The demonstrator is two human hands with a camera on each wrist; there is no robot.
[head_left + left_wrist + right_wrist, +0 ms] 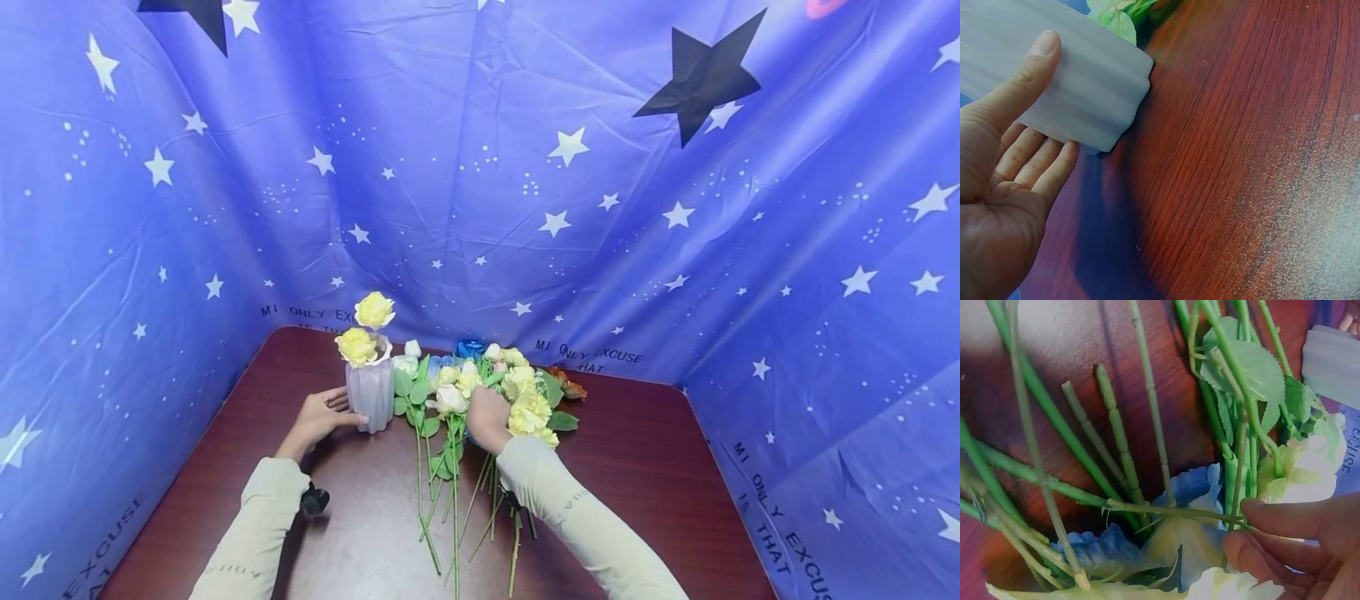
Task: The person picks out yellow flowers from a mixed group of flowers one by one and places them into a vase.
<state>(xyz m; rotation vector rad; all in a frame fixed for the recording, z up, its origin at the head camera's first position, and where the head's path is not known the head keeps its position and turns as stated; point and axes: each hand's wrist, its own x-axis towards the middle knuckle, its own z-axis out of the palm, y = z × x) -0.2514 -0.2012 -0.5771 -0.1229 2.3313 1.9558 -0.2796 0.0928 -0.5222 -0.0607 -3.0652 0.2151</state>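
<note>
A pale lavender fluted vase [372, 396] stands upright on the table, with two yellow roses [374, 309] in it. My left hand [324, 419] holds the vase low on its side, thumb [1038, 65] on the near face and fingers on the other side. To the right, my right hand [489, 419] reaches into a pile of artificial flowers [525, 383]. In the right wrist view its thumb and fingertips pinch a thin green flower stem [1172, 513]. Which bloom that stem carries I cannot tell. Blue-and-cream petals [1188, 540] lie just below it.
Long green stems [455, 517] point toward the table's near edge. White flowers [450, 400], a dark blue rose [471, 347] and an orange flower [570, 383] lie in the pile. A blue starry curtain [450, 208] surrounds the dark red wooden table [637, 500].
</note>
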